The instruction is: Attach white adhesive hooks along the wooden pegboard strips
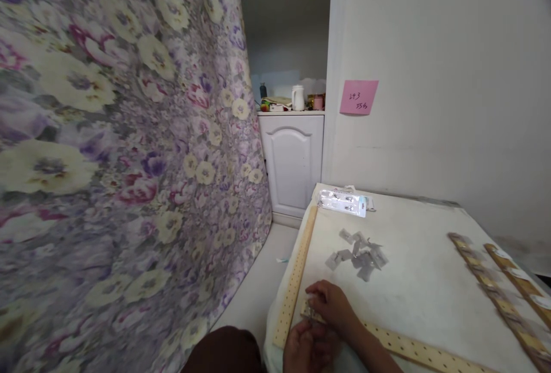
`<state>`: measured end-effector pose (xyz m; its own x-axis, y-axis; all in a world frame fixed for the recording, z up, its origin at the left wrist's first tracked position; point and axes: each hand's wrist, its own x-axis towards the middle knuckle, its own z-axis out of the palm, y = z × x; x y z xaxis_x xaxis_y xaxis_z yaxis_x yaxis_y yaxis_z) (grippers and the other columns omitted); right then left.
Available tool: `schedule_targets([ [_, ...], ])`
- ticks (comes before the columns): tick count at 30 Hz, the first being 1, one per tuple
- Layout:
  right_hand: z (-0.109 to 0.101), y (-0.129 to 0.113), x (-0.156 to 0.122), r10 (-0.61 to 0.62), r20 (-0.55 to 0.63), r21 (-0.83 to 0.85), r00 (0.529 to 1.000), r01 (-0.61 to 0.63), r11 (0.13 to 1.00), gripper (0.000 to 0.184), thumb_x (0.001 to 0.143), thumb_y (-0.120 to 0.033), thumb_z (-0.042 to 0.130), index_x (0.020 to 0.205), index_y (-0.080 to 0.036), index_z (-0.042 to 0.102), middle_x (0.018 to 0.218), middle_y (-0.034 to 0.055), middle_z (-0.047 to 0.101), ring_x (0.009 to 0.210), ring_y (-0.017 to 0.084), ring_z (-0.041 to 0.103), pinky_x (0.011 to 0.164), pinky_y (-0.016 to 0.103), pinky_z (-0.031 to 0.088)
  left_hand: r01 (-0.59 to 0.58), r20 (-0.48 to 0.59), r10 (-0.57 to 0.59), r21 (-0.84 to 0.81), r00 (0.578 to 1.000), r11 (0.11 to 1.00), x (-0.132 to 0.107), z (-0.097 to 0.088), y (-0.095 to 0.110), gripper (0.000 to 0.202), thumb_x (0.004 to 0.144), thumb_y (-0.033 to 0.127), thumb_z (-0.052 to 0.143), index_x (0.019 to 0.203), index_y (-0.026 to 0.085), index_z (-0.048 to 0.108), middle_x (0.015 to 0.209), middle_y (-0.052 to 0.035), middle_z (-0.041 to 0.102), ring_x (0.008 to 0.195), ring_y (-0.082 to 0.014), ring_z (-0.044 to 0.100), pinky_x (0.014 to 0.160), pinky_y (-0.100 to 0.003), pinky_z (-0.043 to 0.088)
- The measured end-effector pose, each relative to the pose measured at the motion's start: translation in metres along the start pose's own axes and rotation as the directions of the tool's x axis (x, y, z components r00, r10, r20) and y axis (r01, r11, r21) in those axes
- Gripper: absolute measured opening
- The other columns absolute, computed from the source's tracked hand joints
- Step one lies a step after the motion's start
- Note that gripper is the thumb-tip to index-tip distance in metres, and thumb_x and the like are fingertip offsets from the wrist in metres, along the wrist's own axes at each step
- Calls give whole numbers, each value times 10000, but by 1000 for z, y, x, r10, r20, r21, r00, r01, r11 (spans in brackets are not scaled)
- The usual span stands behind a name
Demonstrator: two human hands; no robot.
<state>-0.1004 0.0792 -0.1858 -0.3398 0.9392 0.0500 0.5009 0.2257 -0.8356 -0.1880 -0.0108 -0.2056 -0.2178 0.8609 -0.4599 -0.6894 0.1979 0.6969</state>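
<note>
My right hand [333, 305] reaches in over the near left corner of the table, fingers curled in a pinch near the end of a perforated wooden strip [408, 345]. Just below it, my left hand [300, 349] is closed, its fingertips almost meeting those of the right. Something small and greyish lies between the fingertips, too small and hidden to name. A second perforated wooden strip [297, 275] runs along the table's left edge, beside both hands. Farther up the table is a loose pile of small grey see-through packets [364, 257].
A clear blister package [342, 203] lies at the table's far left corner. Rows of wooden pieces with plastic-wrapped parts [495, 295] line the right side. A floral curtain [150, 160] hangs left; a white cabinet [295, 160] and a wall with a pink note [359, 97] stand behind.
</note>
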Motion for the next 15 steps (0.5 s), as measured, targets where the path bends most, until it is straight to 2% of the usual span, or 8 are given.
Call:
schedule_targets([
  [9, 1, 2, 2, 20, 11, -16, 1000, -20, 1000, 296, 666, -172, 529, 904, -194, 704, 808, 43, 674, 729, 172, 607, 695, 265, 445, 4, 21, -4, 20, 1000, 1000, -5, 4, 6, 334, 549, 317, 744, 747, 175, 516, 638, -11, 654, 458, -109, 577, 467, -217, 411],
  [15, 1, 3, 0, 27, 8, -10, 1000, -27, 1000, 299, 693, -201, 535, 949, -174, 687, 847, 57, 681, 768, 178, 615, 728, 270, 448, 29, -14, -29, 30, 999, 999, -3, 4, 7, 308, 570, 294, 734, 753, 179, 514, 621, -6, 643, 506, -123, 597, 528, -239, 437],
])
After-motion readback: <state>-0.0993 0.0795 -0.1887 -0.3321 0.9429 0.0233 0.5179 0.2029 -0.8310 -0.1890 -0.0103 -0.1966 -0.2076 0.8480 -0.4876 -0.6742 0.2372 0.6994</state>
